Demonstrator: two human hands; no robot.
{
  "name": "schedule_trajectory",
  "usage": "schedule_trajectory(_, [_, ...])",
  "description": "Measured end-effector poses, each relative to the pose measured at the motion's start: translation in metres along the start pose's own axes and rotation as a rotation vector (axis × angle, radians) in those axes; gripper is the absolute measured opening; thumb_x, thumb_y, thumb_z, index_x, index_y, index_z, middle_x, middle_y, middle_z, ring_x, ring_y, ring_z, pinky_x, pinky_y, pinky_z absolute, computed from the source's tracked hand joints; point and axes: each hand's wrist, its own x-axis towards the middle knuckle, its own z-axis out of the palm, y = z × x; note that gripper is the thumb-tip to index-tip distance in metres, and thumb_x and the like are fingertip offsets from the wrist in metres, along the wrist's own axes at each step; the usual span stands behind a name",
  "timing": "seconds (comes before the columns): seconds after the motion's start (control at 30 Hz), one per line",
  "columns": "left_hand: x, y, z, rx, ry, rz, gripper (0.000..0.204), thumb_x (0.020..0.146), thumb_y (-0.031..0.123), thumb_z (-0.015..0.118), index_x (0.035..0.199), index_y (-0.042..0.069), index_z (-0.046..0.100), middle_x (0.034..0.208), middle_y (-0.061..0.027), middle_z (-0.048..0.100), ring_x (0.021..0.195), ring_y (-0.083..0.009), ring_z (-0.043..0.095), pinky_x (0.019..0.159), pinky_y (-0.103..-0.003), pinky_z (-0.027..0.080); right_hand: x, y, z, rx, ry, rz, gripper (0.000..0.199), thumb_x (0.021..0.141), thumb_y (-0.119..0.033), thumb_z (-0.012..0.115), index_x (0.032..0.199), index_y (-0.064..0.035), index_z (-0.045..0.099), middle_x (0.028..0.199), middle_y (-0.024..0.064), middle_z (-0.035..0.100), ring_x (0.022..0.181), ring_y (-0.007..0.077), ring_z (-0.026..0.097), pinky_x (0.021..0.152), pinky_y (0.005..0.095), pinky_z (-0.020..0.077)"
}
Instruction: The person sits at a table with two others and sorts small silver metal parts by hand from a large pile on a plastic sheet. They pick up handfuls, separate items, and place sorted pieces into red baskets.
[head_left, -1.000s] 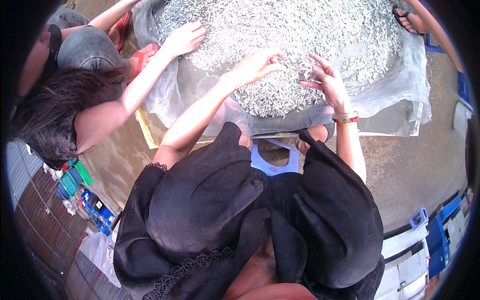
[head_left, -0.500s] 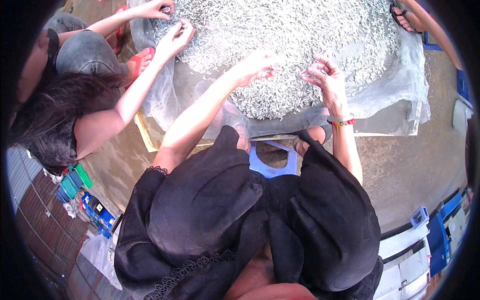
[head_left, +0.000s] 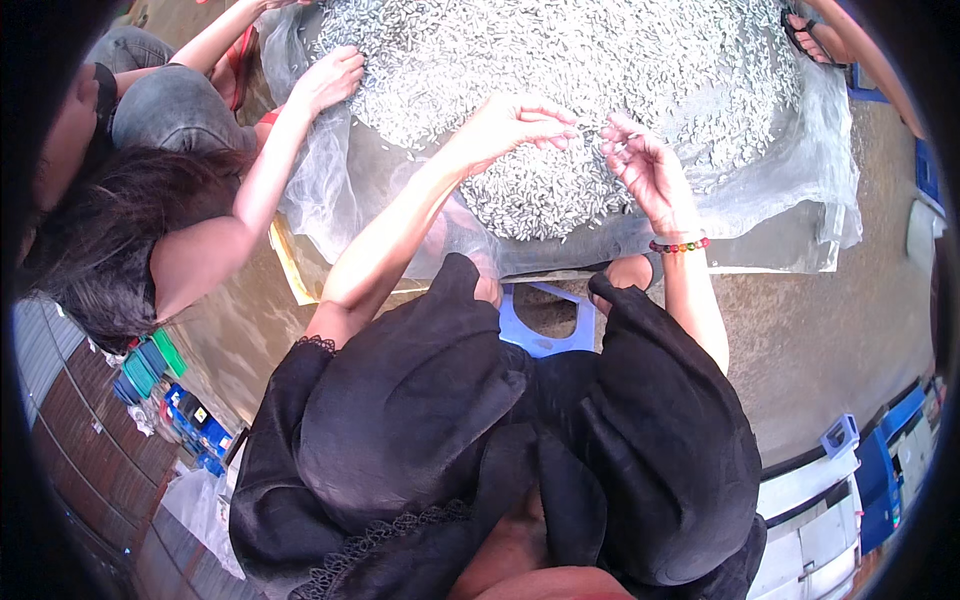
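Small silvery, slender pieces (head_left: 545, 195), which look like tiny fish, lie in a thick layer on a pale mesh sheet (head_left: 790, 200) in front of me. My left hand (head_left: 510, 130) is just above them, its thumb and fingertips pinched together. Close by on the right, my right hand (head_left: 648, 175) is turned palm inward with its fingers bent and bunched. The two sets of fingertips face each other, a small gap apart. Whatever either hand holds is too small to make out. A beaded bracelet (head_left: 680, 245) circles my right wrist.
At the left, a co-worker's hand (head_left: 335, 80) reaches to the same layer. Another person's foot in a dark sandal (head_left: 815, 40) is at the far right edge. A blue plastic stool (head_left: 545, 340) shows between my knees, and a pale board edge (head_left: 290, 265) runs under the mesh.
My left hand has moved slightly right and its fingers have straightened. My right hand's fingers have drawn together and turned inward. The co-worker's near hand has moved left and down.
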Motion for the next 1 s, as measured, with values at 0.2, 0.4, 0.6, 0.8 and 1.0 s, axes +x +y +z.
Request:
schedule_trajectory(0.2, [-0.001, 0.011, 0.012, -0.075, 0.094, 0.105, 0.024, 0.084, 0.012, 0.062, 0.105, -0.001, 0.062, 0.098, -0.0087, 0.066, 0.09, -0.0116, 0.061, 0.078, -0.024, 0.046, 0.001, 0.02, 0.033, 0.068, -0.027, 0.168, 0.033, 0.091, -0.018, 0.051, 0.11, 0.0083, 0.051, 0.102, 0.0195, 0.06, 0.093, 0.0255, 0.059, 0.083, 0.0331, 0.0493])
schedule_trajectory(0.4, [-0.007, 0.01, 0.022, 0.458, 0.283, 0.285, 0.02, 0.083, 0.012, 0.063, 0.101, 0.004, 0.065, 0.093, -0.0065, 0.068, 0.085, -0.0111, 0.063, 0.07, -0.026, 0.049, 0.004, 0.025, 0.015, 0.036, 0.037, 0.093, 0.021, 0.085, -0.004, 0.057, 0.104, 0.006, 0.057, 0.092, 0.0139, 0.062, 0.083, 0.0201, 0.06, 0.074, 0.028, 0.0517])
schedule_trajectory(0.6, [-0.018, -0.001, 0.027, 0.855, 0.232, 0.556, 0.019, 0.082, 0.011, 0.064, 0.1, 0.007, 0.066, 0.087, -0.0075, 0.068, 0.081, -0.012, 0.065, 0.07, -0.025, 0.05, -0.01, 0.031, 0.024, -0.152, 0.17, -0.009, 0.018, 0.085, -0.004, 0.058, 0.099, 0.0061, 0.06, 0.086, 0.0122, 0.063, 0.079, 0.0178, 0.06, 0.069, 0.0252, 0.051])
schedule_trajectory(0.8, [-0.02, 0.007, 0.025, 0.625, 0.312, 0.58, 0.022, 0.081, 0.011, 0.062, 0.103, 0.011, 0.064, 0.086, -0.0076, 0.067, 0.077, -0.017, 0.064, 0.067, -0.03, 0.049, -0.01, 0.016, 0.04, -0.245, 0.12, -0.037, 0.017, 0.084, -0.004, 0.059, 0.099, 0.0052, 0.06, 0.086, 0.0119, 0.064, 0.075, 0.0157, 0.06, 0.065, 0.0242, 0.0505])
schedule_trajectory(1.0, [-0.026, 0.014, 0.025, 0.443, 0.144, 0.503, 0.024, 0.078, 0.011, 0.066, 0.102, 0.01, 0.064, 0.09, -0.007, 0.066, 0.078, -0.0178, 0.065, 0.069, -0.028, 0.051, -0.021, 0.016, 0.045, -0.365, 0.166, 0.003, 0.026, 0.083, -0.002, 0.06, 0.108, 0.0061, 0.057, 0.088, 0.0107, 0.062, 0.072, 0.0144, 0.06, 0.061, 0.0216, 0.0486])
